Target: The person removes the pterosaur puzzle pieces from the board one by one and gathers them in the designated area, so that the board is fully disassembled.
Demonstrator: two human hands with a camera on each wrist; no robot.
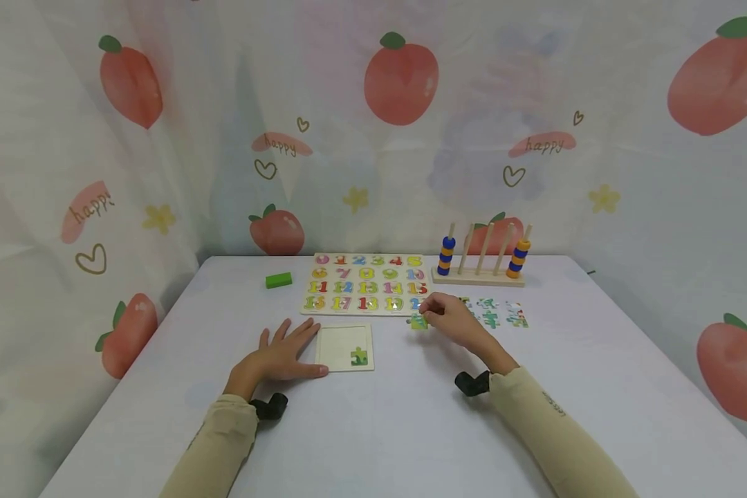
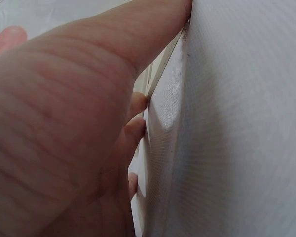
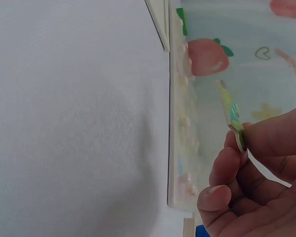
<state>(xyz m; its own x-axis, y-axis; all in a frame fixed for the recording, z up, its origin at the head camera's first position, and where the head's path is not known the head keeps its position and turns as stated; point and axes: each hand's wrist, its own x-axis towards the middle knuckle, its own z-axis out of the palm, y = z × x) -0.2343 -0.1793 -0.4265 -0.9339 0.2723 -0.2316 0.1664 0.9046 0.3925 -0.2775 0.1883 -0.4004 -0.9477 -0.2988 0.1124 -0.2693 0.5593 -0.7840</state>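
Observation:
A square wooden puzzle tray (image 1: 342,346) lies on the table in front of me, with one green jigsaw piece (image 1: 359,356) in its near right corner. My left hand (image 1: 281,354) rests flat with fingers spread, its thumb and a fingertip at the tray's left edge. Between thumb and fingers, my right hand (image 1: 451,319) pinches another green jigsaw piece (image 1: 418,321), held up off the table near the number board. In the right wrist view this pinched piece (image 3: 231,111) is seen nearly edge-on. The left wrist view shows the thumb (image 2: 153,29) by the tray's edge.
Behind the tray lies a number puzzle board (image 1: 367,285). A green block (image 1: 279,280) sits to its left. A wooden peg rack with blue and orange beads (image 1: 478,277) stands at the back right. Several loose jigsaw pieces (image 1: 490,318) lie beyond my right hand.

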